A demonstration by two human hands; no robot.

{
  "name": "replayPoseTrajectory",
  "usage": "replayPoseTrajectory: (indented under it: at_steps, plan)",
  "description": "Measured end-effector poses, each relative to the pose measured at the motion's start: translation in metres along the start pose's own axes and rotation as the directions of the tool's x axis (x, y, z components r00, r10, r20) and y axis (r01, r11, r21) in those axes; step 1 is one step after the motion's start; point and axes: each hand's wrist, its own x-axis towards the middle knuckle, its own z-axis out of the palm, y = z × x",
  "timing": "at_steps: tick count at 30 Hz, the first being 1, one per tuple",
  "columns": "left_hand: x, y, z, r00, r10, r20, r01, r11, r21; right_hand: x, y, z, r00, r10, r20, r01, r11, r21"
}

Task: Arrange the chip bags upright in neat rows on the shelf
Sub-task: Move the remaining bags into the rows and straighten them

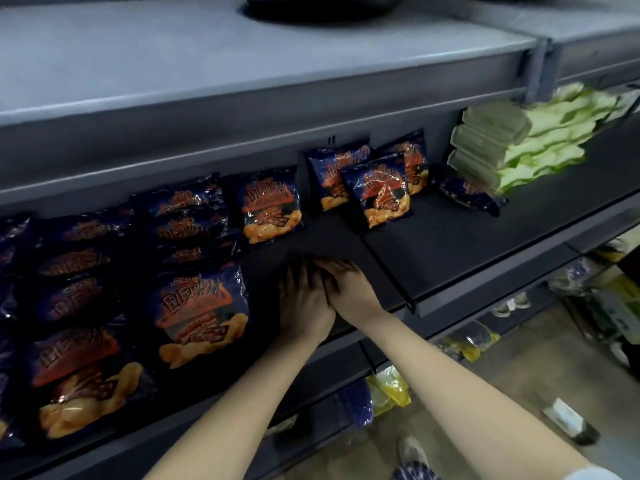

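Observation:
Dark blue chip bags with orange print fill the left of the dark shelf point(450, 244) in upright rows, the nearest being a front bag point(201, 317). One bag point(270, 207) stands alone behind my hands. Farther right, a front bag point(379, 192) stands before two others point(332, 168), and one bag point(469, 195) lies on its side. My left hand point(304, 303) and my right hand point(346, 285) lie side by side on the bare shelf with fingers stretched forward, touching each other and holding nothing.
A stack of pale green packs point(512, 140) occupies the shelf's far right. An upper shelf point(242, 74) overhangs closely. Below, a lower shelf holds yellow bags point(388, 389), and the floor at the right shows a small box point(568, 420).

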Motion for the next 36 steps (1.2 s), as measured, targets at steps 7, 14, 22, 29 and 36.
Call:
replayPoseTrajectory:
  at_steps: [7, 14, 22, 29, 36]
  plan:
    - [0.06, 0.059, -0.017, 0.98, 0.088, -0.178, -0.106, 0.99, -0.092, 0.024, 0.034, -0.072, 0.979, 0.068, -0.191, -0.033, 0.983, 0.18]
    - [0.109, 0.114, -0.012, 0.98, -0.078, -0.181, 0.015, 0.946, -0.325, 0.043, 0.105, -0.13, 0.972, 0.033, -0.234, 0.003, 0.988, 0.154]
    - [0.136, 0.123, 0.011, 0.88, -0.457, -0.131, 0.213, 0.625, -0.751, 0.064, 0.157, -0.155, 0.986, 0.165, -0.009, -0.151, 0.922, 0.358]
    - [0.142, 0.125, 0.015, 0.84, -0.543, 0.002, 0.313, 0.481, -0.819, 0.073, 0.173, -0.135, 0.972, 0.155, 0.177, -0.228, 0.803, 0.551]
    - [0.12, 0.134, 0.013, 0.898, -0.439, 0.008, 0.251, 0.497, -0.83, 0.081, 0.203, -0.148, 0.975, 0.143, 0.17, -0.219, 0.739, 0.637]
